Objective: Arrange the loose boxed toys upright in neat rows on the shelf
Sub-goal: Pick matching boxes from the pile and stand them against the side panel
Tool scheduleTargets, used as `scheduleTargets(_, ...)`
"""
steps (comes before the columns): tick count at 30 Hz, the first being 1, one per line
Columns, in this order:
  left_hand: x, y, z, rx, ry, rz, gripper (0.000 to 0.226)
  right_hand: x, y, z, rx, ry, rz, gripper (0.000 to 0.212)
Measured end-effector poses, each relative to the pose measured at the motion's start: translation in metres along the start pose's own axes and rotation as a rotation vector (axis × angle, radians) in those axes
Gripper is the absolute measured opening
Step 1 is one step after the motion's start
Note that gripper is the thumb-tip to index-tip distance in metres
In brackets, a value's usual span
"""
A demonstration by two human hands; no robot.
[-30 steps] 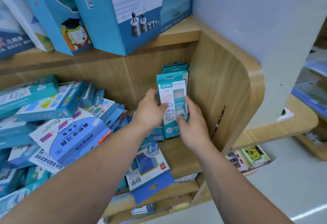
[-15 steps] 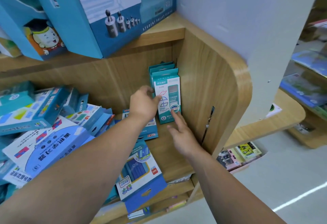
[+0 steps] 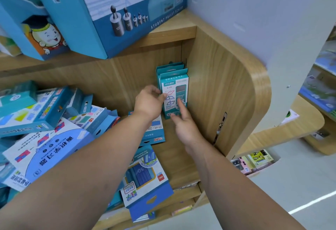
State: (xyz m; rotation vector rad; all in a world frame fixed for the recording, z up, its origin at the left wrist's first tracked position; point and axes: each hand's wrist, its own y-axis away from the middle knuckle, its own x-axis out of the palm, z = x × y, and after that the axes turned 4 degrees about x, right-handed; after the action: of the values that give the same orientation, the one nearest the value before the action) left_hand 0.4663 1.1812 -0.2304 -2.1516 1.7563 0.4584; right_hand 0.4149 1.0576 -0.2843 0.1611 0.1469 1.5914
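Box (image 3: 173, 85) between your hands: likely light, stiff card | left hand (image 3: 150, 102) at its edge, pinch unclear | right hand (image 3: 185, 128) spread, pressing front | take side edges.
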Motion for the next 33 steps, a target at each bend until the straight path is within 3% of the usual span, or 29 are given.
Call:
scheduleTargets(5, -0.015, 0.023, -0.008, 0.049, -0.073, -0.022, 0.018, 0.000, 0.015, 0.000, -0.020, 0.104, 0.000, 0.060)
scheduleTargets(10, -0.040, 0.081, -0.006, 0.108, -0.156, 0.034, 0.018, -0.003, 0.044, -0.010, -0.017, 0.240, 0.128, 0.023)
scheduleTargets(13, -0.056, 0.117, 0.006, 0.206, -0.314, 0.135, 0.018, -0.001, 0.061, -0.019, -0.012, 0.348, 0.288, 0.035)
scheduleTargets(16, -0.075, 0.148, 0.013, 0.376, -0.430, 0.145, 0.019, 0.004, 0.073, -0.025, -0.152, 0.490, 0.299, 0.055)
scheduleTargets(19, -0.095, 0.175, 0.013, 0.476, -0.372, 0.165, 0.017, 0.016, 0.082, -0.016, -0.318, 0.459, 0.222, 0.037)
scheduleTargets(27, -0.185, 0.208, 0.003, 0.438, -0.154, -0.174, 0.016, 0.099, 0.097, 0.059, -0.640, 0.493, 0.272, 0.027)
scheduleTargets(33, -0.256, 0.199, 0.024, 0.329, -0.154, -0.430, 0.022, 0.159, 0.104, 0.097, -0.754, 0.643, 0.326, 0.036)
